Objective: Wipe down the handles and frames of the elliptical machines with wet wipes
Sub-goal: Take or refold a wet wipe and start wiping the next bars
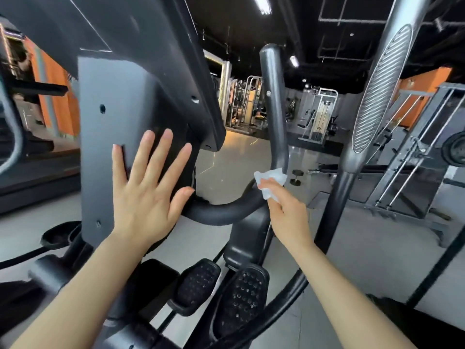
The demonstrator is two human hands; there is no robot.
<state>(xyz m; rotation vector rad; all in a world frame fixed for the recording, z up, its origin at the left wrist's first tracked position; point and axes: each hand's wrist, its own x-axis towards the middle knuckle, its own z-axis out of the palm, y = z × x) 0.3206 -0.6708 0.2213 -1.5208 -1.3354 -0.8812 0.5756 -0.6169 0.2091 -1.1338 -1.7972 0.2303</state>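
While right hand point(286, 210) pinches wet wipe point(270, 181) against handle point(275, 117), fingertips hidden, left hand point(148, 187) spread flat.

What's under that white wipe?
The wet wipe lies on the curved black handlebar, held by the right hand. The bar beneath it is covered.

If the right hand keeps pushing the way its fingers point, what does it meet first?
The right hand pinches the wet wipe against the bend of the black curved handle. Pushed straight on, wipe and fingers stay against that bar; depth past it is unclear.
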